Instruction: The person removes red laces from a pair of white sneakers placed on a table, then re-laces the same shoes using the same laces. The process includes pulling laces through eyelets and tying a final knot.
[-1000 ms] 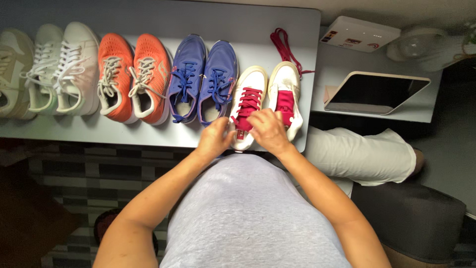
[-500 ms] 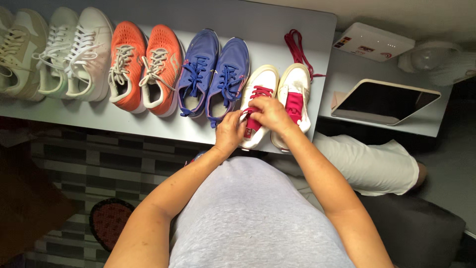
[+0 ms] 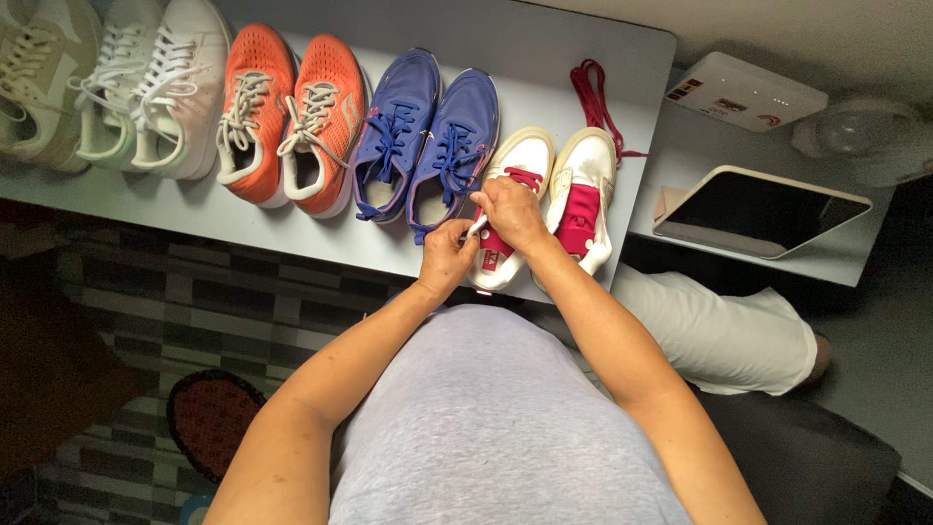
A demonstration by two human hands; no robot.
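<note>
Both hands work on the left shoe (image 3: 512, 173) of a white pair with crimson tongues and laces, near the front edge of a grey table (image 3: 544, 58). My left hand (image 3: 446, 259) pinches the lace by the shoe's lower eyelets. My right hand (image 3: 510, 211) lies over the shoe's middle, fingers closed on the lace. The right shoe (image 3: 582, 199) of the pair stands beside it, unlaced, its crimson tongue showing. A loose crimson lace (image 3: 595, 100) lies on the table behind that shoe.
Left along the table stand a blue pair (image 3: 428, 146), an orange pair (image 3: 290, 117) and pale pairs (image 3: 126, 83). At the right, a lower shelf holds a tablet (image 3: 758, 209) and a white box (image 3: 743, 90). Another person's leg in pale trousers (image 3: 719, 331) is beside me.
The camera view has shifted, so the row of shoes sits further right in the picture. My hands have moved up the left white shoe from its front end onto the laces.
</note>
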